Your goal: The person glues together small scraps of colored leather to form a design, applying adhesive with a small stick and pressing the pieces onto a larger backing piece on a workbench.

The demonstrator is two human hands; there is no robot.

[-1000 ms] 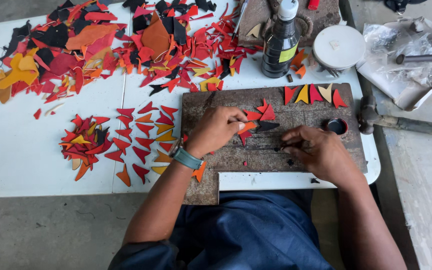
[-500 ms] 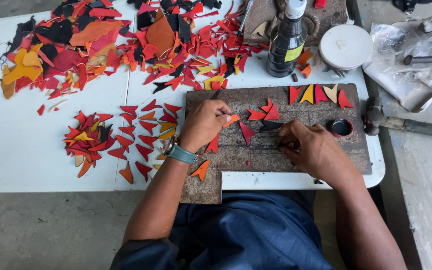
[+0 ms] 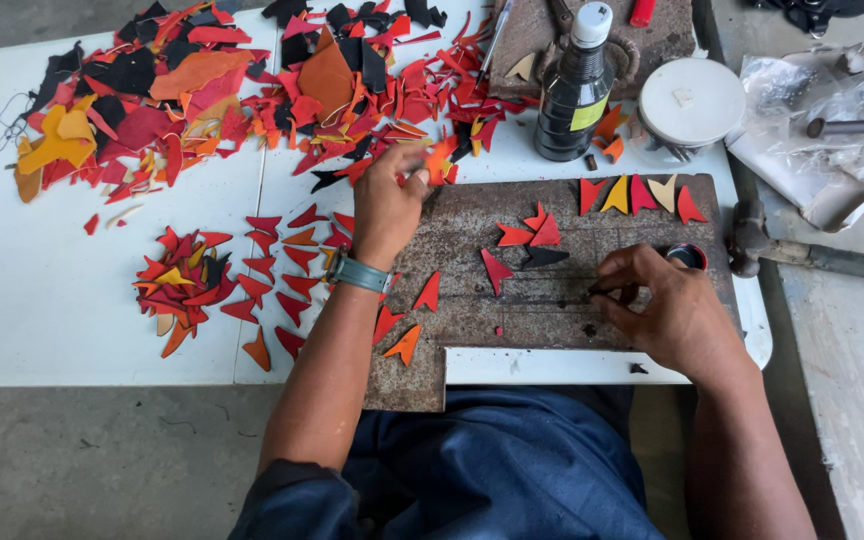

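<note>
My left hand [image 3: 390,200], with a watch on its wrist, reaches past the far left corner of a rusty metal plate [image 3: 562,330]. Its fingertips pinch an orange scrap [image 3: 440,163] at the edge of a big heap of red, orange and black scraps [image 3: 252,80]. My right hand [image 3: 667,310] rests on the plate's right side. Its fingers are closed on a thin dark tool [image 3: 547,298] that lies across the plate. Red and black pointed cut pieces [image 3: 527,240] lie just beyond the tool. A row of red and yellow pieces [image 3: 637,195] lines the plate's far right edge.
A dark bottle [image 3: 572,90] and a white round container [image 3: 692,100] stand behind the plate. A hammer [image 3: 812,255] and crumpled plastic [image 3: 832,130] lie to the right. Sorted cut pieces [image 3: 187,280] cover the white table [image 3: 42,320] on the left. A small round tin [image 3: 689,256] sits by my right hand.
My left hand has moved from the middle of the plate up and left to the edge of the scrap heap, carrying an orange piece. My right hand has stayed in place.
</note>
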